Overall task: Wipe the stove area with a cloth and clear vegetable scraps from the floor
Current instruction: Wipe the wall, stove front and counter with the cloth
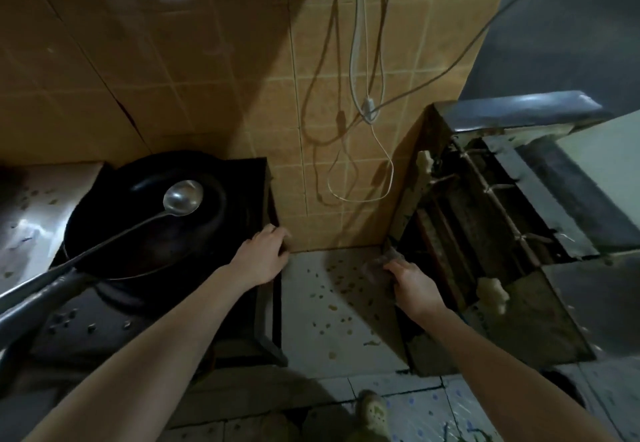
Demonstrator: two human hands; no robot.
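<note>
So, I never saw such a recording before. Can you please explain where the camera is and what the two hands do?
There is no machine: a person wears one camera on the head, looking down at their own arms. The left hand grips the back corner of a black stove, which carries a dark wok with a metal ladle inside. The right hand pinches a pale crumpled piece, probably the cloth, though it is blurred. Between the hands lies a white surface dotted with small scraps. Cables hang on the tiled wall.
</note>
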